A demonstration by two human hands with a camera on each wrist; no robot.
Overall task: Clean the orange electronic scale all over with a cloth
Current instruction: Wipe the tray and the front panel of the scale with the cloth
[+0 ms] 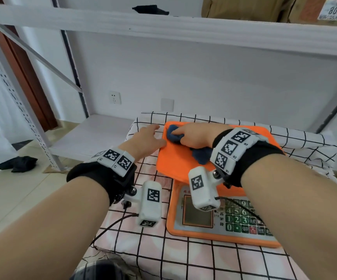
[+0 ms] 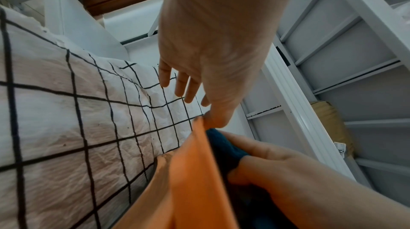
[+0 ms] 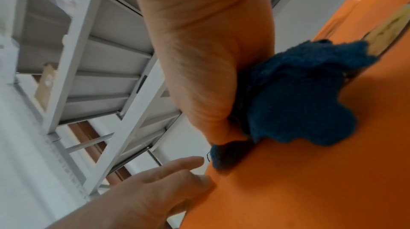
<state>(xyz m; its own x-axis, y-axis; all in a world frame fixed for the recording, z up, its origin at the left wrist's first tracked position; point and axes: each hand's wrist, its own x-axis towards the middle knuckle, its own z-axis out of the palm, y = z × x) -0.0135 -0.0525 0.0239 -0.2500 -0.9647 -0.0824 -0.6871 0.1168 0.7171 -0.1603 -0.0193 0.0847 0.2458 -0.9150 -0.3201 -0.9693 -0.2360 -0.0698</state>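
The orange electronic scale (image 1: 185, 158) is seen on a table covered by a black-gridded white cloth (image 1: 183, 257), its weighing platform toward the far side and its grey display and green keypad panel (image 1: 222, 217) toward the near side. The platform's far-left corner is set close to the far-left corner of the table, with only a narrow strip of gridded cloth left beyond it; a wider band of cloth is left open on the left side and along the near edge. A white metal shelving rack (image 1: 66, 138) is placed just behind and to the left of the table, so little room is left past the far edge. A dark blue cloth (image 1: 174, 133) is bunched on the platform near its far-left corner and is held down under the right hand (image 1: 196, 136), whose fingers are curled over it; part of the cloth is trailed out beneath the wrist. The left hand (image 1: 146, 138) is laid at the platform's left edge with straight, spread fingers, the thumb (image 2: 216, 118) pressed against the orange rim, nothing being held in its grip. The platform surface is seen as smooth, matte and evenly orange.
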